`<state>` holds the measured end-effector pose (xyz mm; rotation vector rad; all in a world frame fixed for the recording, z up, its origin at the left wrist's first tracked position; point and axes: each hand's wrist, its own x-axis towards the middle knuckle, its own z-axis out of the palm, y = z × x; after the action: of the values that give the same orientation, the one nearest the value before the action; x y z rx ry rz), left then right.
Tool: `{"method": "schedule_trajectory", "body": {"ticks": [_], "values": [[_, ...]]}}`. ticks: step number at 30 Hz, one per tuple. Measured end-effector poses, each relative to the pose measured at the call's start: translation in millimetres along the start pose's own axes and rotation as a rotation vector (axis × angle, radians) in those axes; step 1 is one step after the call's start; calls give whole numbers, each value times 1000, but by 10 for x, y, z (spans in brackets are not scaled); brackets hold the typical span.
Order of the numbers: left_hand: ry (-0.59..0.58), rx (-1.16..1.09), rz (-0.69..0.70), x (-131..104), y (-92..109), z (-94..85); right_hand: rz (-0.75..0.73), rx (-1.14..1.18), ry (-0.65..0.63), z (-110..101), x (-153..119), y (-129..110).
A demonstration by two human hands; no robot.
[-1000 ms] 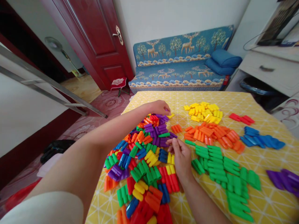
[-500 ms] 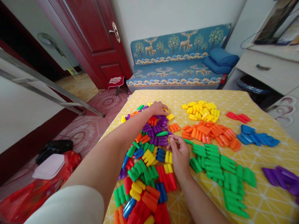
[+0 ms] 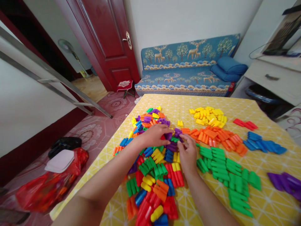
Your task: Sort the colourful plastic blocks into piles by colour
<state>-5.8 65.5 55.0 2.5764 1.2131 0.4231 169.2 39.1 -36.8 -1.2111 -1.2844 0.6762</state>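
Observation:
Mixed plastic building blocks of ribbed, finger-like shape lie in a long multicoloured pile (image 3: pixel 150 166) on the table. My left hand (image 3: pixel 156 135) reaches across the pile, its fingers apart over purple blocks (image 3: pixel 172 146). Facing it from the right, my right hand (image 3: pixel 188 153) has bent fingers, with a gap between thumb and forefinger, close to the same purple blocks and a small green block (image 3: pixel 174 139). Whether either hand touches a block is hard to make out. Right of my hands lie orange blocks (image 3: pixel 211 135) and green blocks (image 3: pixel 218 166).
Separate groups of yellow blocks (image 3: pixel 209 116), red blocks (image 3: pixel 245 124), blue blocks (image 3: pixel 263 142) and purple blocks (image 3: pixel 285 183) lie on the yellow tablecloth (image 3: pixel 164 102). Behind stands a blue sofa (image 3: pixel 178 78). A red plastic bag (image 3: pixel 47 191) rests on the floor at left.
My left hand has drawn back from the far part of the pile toward my right hand. Orange blocks have shifted right to join the orange group. The view has swung slightly left.

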Motion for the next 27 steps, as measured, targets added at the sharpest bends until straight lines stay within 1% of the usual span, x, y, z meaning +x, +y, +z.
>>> {"method": "schedule_trajectory", "body": {"ticks": [2,3,5,8,11,14,17,19,22,24,27], "values": [[81,-11,-73,-229,163,107,-26,-14,-11,3,0,-6],[102,-7,-101,-314,231,168,-37,-17,-12,3,0,-10],[168,11,-160,-418,327,293,-66,-23,-13,-2,-1,-24],[277,9,-211,-438,350,448,-133,-48,-16,-20,-7,-47],[362,-15,-252,-397,277,536,-162,-104,-21,-41,-12,-36],[418,-47,-278,-387,212,564,-149,-152,-51,-47,-17,8],[467,-95,-255,-410,197,567,-153,-156,-112,-37,-34,23],[518,-146,-233,-429,201,569,-193,-138,-163,-29,-52,-5],[584,-218,-201,-451,197,577,-292,-129,-262,-17,-80,-83],[599,-246,-193,-462,187,582,-336,-126,-311,-14,-99,-130],[606,-278,-208,-481,184,572,-351,-124,-333,-21,-129,-167]]}}
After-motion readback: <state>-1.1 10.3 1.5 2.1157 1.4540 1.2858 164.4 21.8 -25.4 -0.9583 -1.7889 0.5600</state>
